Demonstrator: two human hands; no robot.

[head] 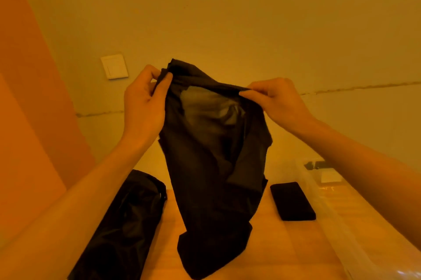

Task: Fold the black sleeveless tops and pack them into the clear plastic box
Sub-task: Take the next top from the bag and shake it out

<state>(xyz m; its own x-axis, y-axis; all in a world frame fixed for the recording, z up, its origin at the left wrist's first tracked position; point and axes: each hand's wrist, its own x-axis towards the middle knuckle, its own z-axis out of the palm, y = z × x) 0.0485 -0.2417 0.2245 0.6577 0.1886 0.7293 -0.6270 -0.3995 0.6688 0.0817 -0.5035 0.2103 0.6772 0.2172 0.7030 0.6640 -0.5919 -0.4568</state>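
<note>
We are holding the black sleeveless top (209,166) up in the air over the surface (284,245). The left hand (143,100) is pinching one upper corner in its grip and the right hand (280,100) is pinching the other. We are aiming to draw that top edge level and taut, letting the creases drop out, before laying it flat beside the clear plastic box (337,234) on our right.

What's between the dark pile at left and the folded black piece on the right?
In the head view, the black top hangs there, pinched by the left hand and right hand, its lower end down on the table.
</note>
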